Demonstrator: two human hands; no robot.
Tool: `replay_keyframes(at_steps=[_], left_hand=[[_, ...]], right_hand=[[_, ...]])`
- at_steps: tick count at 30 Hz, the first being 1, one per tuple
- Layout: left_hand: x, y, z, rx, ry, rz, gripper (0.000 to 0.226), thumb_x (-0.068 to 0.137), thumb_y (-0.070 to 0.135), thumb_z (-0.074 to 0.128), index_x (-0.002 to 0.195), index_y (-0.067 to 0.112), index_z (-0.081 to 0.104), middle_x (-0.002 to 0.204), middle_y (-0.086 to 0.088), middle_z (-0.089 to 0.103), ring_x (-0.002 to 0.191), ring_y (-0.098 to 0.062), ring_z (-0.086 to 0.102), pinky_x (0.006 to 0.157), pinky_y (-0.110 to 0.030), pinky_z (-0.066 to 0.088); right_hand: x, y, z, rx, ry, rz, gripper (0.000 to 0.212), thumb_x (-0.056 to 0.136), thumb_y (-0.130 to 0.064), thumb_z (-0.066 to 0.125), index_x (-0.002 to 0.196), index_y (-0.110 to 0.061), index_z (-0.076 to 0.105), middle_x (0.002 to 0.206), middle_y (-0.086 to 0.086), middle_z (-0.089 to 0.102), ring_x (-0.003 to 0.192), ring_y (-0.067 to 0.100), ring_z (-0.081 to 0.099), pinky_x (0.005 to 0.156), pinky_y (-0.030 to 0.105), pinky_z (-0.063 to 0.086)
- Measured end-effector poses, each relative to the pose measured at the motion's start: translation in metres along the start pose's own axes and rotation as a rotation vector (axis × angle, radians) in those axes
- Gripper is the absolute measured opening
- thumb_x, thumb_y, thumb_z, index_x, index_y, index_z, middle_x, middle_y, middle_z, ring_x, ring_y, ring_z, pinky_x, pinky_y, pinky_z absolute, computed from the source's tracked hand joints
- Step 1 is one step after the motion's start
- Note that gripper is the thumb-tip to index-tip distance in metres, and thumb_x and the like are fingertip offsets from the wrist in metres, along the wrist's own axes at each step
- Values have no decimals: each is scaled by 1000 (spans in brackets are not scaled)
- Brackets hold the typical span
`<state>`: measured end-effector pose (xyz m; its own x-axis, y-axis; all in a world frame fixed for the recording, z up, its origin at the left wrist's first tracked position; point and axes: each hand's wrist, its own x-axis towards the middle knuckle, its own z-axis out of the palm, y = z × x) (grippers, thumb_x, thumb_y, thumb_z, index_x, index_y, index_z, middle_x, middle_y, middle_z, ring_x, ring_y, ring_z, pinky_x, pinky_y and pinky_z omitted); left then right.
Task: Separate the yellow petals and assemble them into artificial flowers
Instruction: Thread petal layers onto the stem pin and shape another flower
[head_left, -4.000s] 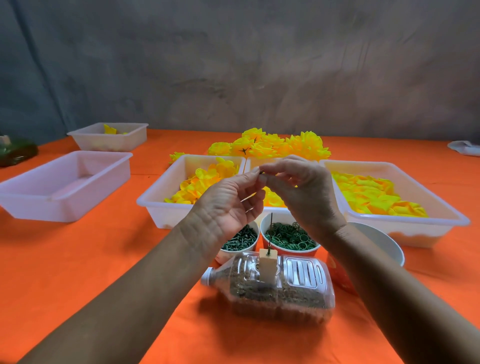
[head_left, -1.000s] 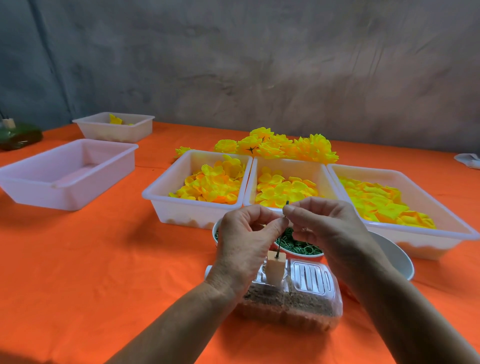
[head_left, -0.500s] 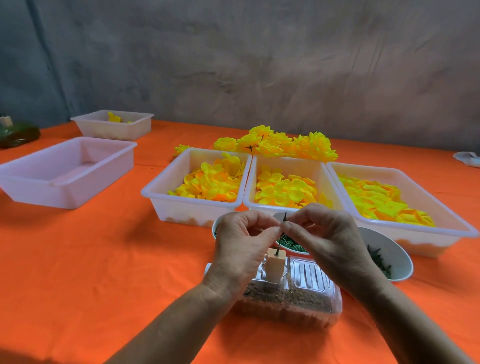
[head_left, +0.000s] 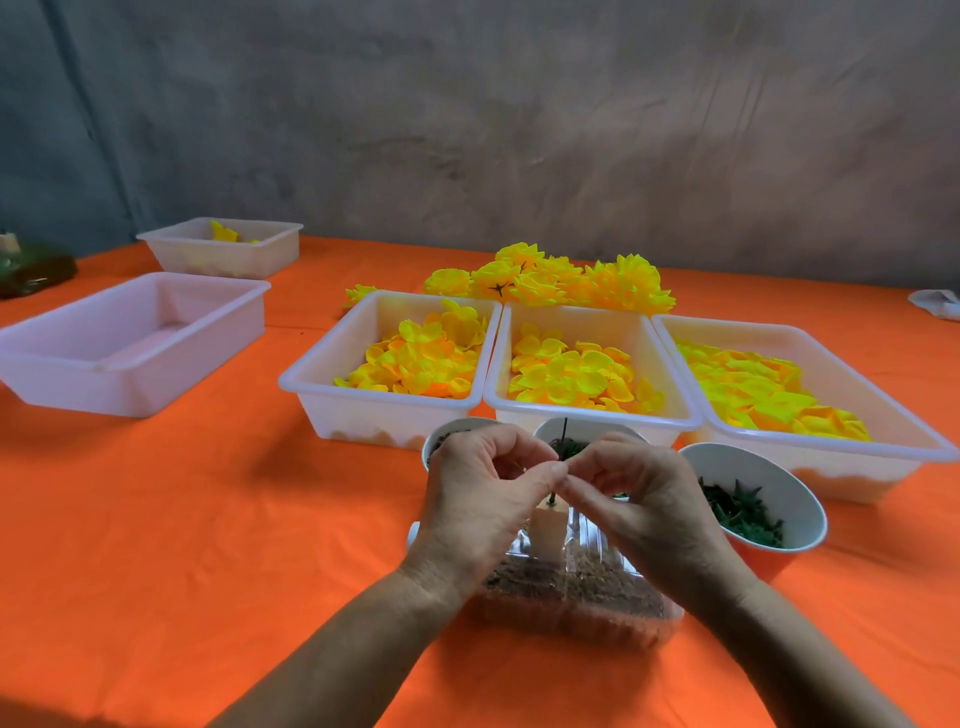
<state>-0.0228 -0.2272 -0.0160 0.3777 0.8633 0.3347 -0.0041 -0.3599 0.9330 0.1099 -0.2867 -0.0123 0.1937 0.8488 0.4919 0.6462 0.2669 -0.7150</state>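
A thin dark pin (head_left: 564, 430) stands upright in a pale block (head_left: 548, 532) on a clear plastic bottle (head_left: 571, 603) lying on its side and filled with brown grit. My left hand (head_left: 480, 501) and my right hand (head_left: 641, 501) meet at the pin, fingertips pinching it halfway up; whatever small piece sits between them is hidden. The pin's tip shows above the fingers. Three white trays hold loose yellow petals: left (head_left: 415, 358), middle (head_left: 571, 374), right (head_left: 753, 389). Finished yellow flowers (head_left: 571, 280) lie behind the trays.
A bowl (head_left: 727, 462) of dark green parts stands right of my hands, and two cups (head_left: 589, 428) sit behind them. An empty white tray (head_left: 130, 343) and a smaller one (head_left: 223, 249) are at the left. An orange cloth (head_left: 208, 519) covers the table.
Both hands came down from in front of the trays onto the pin and slid lower along it, so more of its tip now shows above the fingertips.
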Motion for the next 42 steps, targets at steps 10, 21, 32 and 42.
replay_keyframes(at_steps=[10,21,32,42], left_hand=[[7,-2,-9,-24,-118,6,15,76,8,77,65,17,70,67,-11,68,63,-12,58,62,-29,49],[103,-31,-75,644,145,42,12,86,16,64,81,10,72,81,-8,70,73,-20,61,68,-28,45],[183,-75,-68,1175,-430,-209,24,93,26,55,111,19,69,128,-10,56,137,-29,23,103,-43,31],[197,-81,-77,935,-209,-178,13,87,8,59,84,16,69,89,-6,60,83,-25,55,70,-31,44]], right_hand=[[1,-3,-1,64,-40,36,6,75,-10,76,69,-10,74,65,3,64,60,17,59,56,26,46],[4,-3,-3,173,-89,79,23,74,2,74,60,-17,70,57,-2,64,52,-1,52,52,12,40],[5,-4,-5,194,-113,108,22,74,1,74,60,-15,71,59,2,64,53,1,53,53,16,42],[4,-1,-4,229,-118,133,14,75,0,74,65,-9,71,56,-2,62,52,-2,51,53,14,40]])
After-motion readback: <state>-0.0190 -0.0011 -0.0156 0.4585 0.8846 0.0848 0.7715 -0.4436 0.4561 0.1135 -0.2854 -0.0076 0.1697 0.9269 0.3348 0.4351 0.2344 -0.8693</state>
